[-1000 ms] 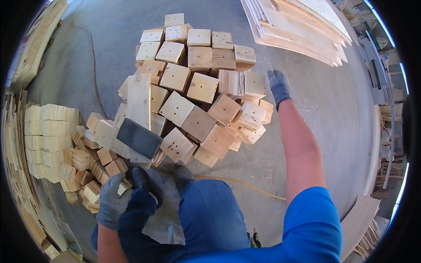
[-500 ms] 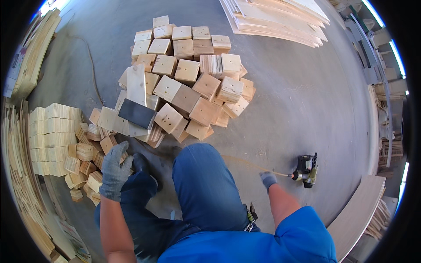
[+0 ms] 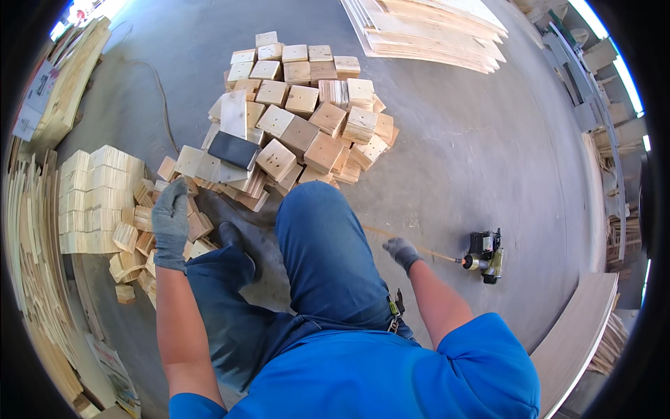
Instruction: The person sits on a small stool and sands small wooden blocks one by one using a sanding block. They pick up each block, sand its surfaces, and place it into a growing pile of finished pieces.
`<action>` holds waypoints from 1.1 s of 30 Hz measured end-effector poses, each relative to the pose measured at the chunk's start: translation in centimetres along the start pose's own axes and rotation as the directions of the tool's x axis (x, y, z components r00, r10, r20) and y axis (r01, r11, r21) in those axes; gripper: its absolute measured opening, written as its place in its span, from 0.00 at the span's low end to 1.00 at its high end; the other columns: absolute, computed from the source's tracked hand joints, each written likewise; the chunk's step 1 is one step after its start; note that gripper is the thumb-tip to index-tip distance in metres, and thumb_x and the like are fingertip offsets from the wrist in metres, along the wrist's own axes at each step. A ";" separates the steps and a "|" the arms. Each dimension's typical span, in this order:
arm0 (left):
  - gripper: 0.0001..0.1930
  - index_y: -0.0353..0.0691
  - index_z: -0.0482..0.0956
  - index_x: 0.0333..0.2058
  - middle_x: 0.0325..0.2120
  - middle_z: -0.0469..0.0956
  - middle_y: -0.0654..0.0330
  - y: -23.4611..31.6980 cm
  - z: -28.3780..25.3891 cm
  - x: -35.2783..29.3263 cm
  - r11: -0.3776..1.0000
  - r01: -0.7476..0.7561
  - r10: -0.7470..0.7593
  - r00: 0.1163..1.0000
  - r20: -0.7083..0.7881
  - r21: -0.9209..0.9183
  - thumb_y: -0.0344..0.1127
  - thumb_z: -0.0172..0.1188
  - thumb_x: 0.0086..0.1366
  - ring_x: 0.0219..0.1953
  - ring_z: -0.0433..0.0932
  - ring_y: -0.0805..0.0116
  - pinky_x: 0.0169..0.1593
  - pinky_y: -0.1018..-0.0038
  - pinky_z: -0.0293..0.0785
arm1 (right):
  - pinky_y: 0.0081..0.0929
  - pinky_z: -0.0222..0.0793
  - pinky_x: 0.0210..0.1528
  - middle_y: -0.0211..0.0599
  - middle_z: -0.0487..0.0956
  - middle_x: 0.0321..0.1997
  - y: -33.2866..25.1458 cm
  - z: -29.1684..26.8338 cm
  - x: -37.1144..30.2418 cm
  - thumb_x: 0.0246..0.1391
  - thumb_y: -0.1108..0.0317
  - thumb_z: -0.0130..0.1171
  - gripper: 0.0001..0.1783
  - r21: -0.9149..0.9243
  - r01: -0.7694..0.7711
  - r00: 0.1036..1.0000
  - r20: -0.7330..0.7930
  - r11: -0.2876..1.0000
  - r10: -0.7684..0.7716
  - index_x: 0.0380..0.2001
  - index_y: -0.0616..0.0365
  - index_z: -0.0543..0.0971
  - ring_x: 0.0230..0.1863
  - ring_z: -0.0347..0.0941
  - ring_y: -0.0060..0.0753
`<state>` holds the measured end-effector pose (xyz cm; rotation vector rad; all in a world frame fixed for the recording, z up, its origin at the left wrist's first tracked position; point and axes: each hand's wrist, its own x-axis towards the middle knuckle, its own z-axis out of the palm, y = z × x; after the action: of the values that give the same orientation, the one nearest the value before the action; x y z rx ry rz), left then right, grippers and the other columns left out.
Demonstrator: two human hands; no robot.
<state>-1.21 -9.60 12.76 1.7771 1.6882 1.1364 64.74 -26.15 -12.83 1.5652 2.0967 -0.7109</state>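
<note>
Presently, the left hand (image 3: 170, 222), gloved, rests flat with fingers spread on loose blocks (image 3: 183, 234) at 9 o'clock of the knee (image 3: 314, 209), gripping nothing. Right hand (image 3: 403, 253) is loosely curled by the hose (image 3: 436, 255), reaching toward the nailer (image 3: 485, 255) on the floor (image 3: 474, 153) at 3 o'clock; not yet grasped. Block pile (image 3: 300, 119) sits at 12 o'clock.

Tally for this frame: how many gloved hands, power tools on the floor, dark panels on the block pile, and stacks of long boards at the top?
Gloved hands: 2 (left hand, right hand)
Nail gun on the floor: 1
Dark panel on the wooden block pile: 1
Stack of long boards: 1
Total: 5
</note>
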 end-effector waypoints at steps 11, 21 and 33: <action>0.15 0.38 0.85 0.58 0.53 0.86 0.57 -4.5 -8.7 -4.7 0.702 0.205 -0.561 0.749 -0.353 -0.682 0.26 0.62 0.76 0.51 0.86 0.65 0.56 0.68 0.86 | 0.42 0.76 0.64 0.59 0.87 0.56 -12.7 -28.1 5.3 0.66 0.53 0.64 0.29 0.762 0.176 0.747 -0.516 0.623 0.420 0.59 0.67 0.83 0.60 0.84 0.56; 0.14 0.40 0.85 0.57 0.48 0.87 0.59 -3.7 -7.9 -2.9 0.674 0.231 -0.590 0.739 -0.325 -0.702 0.29 0.65 0.74 0.48 0.86 0.68 0.52 0.72 0.84 | 0.25 0.79 0.58 0.41 0.86 0.52 -31.8 -40.0 4.7 0.69 0.73 0.66 0.22 0.743 0.669 0.738 -0.662 -0.010 0.131 0.63 0.71 0.78 0.52 0.82 0.28; 0.14 0.34 0.86 0.51 0.39 0.87 0.61 0.8 -3.8 0.6 0.689 0.104 -0.440 0.846 -0.301 -0.717 0.31 0.71 0.69 0.38 0.84 0.74 0.43 0.78 0.80 | 0.29 0.85 0.52 0.46 0.87 0.49 -29.8 -38.0 -0.5 0.71 0.74 0.63 0.22 0.705 0.706 0.678 -0.643 -0.072 0.356 0.64 0.72 0.77 0.47 0.86 0.33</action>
<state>-3.78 -9.97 15.67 0.7860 1.4045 1.8193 35.00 -9.59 21.44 2.5203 2.2945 -2.8319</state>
